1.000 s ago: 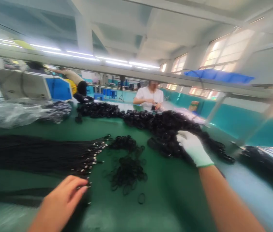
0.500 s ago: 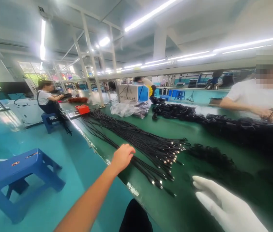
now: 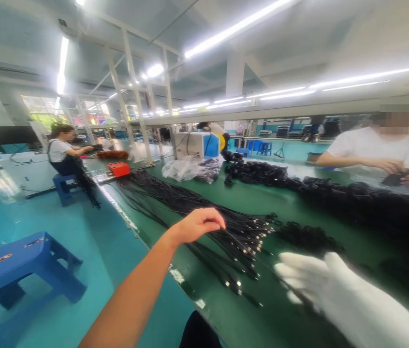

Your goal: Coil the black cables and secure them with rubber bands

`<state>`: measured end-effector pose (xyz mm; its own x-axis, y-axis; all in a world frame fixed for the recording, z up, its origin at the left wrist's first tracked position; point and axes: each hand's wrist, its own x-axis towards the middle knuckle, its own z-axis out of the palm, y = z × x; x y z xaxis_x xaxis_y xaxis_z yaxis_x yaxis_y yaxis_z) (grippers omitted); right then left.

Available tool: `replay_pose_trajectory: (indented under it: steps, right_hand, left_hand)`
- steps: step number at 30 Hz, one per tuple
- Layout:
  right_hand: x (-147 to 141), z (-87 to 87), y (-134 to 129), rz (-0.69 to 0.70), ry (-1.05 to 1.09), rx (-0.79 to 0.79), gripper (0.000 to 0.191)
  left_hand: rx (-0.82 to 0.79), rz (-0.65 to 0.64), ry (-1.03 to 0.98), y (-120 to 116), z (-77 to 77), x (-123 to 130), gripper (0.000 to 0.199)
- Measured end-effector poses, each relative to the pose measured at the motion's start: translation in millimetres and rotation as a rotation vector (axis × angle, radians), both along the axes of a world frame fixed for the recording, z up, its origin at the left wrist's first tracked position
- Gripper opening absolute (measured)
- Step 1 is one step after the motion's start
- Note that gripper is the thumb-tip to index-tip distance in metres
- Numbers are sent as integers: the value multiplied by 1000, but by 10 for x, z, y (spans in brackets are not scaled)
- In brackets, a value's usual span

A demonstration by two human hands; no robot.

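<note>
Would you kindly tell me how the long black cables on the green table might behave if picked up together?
The black cables would probably hang floppy, being long and thin, with some bends. They may snag on one another, since many lie closely bunched. Their shiny tips could swing, as they lie spread out.

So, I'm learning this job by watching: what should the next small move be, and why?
I'd probably ease the black cable clear of the bundle with the left hand: its fingers pinch that cable, which crosses over the others toward the gloved right hand, whose grip I can't make out.
</note>
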<state>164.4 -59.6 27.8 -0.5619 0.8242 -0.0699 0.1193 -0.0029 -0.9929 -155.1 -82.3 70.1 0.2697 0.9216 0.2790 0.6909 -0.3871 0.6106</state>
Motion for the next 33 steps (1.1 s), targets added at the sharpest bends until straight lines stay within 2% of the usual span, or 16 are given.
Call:
replay_pose_trajectory:
  steps: [1,2,4,6,9,10,13,17,20,22,24,26,29,31,33]
  right_hand:
    - [-69,64,-76,162,127,-243,72]
    - [-131,104,-151,256,227,-377,60]
    - [-225,99,-264,415,315,-518,35]
    - [-260,4,-299,458,413,-633,28]
    - [-209,-175,-264,484,534,-793,29]
    - [-179,-220,-247,508,559,-830,30]
    - [-103,-292,-215,562,598,-888,36]
    - [-72,-327,-191,568,634,-833,34]
    - [-49,-341,-169,616,624,-826,32]
    - [18,-320,-147,650,636,-822,36]
    - [136,-263,-115,616,689,-744,39]
    - [281,-175,-64,468,795,-622,37]
    - [455,-27,43,201,1004,-547,21]
    - [503,39,121,121,1091,-556,17]
    - [493,46,183,71,1095,-534,14]
  left_hand:
    - [37,-12,-8,12,54,152,17]
    - [86,-2,-2,21,96,309,17]
    - [176,39,58,19,131,622,18]
    - [179,-27,164,-8,106,909,18]
    - [42,-274,232,-49,21,1231,16]
    - [9,-316,222,-47,-1,1302,16]
    - [-6,-331,214,21,-4,1419,16]
    - [24,-332,300,171,87,1513,17]
    - [21,-351,265,269,66,1607,18]
    - [5,-327,170,311,-51,1639,20]
    - [-26,-234,95,313,-245,1617,27]
    - [-57,-92,131,256,-482,1551,33]
    - [-6,79,372,49,-817,1451,31]
    - [133,41,483,-149,-966,1437,25]
    - [355,-87,533,-349,-1016,1472,19]
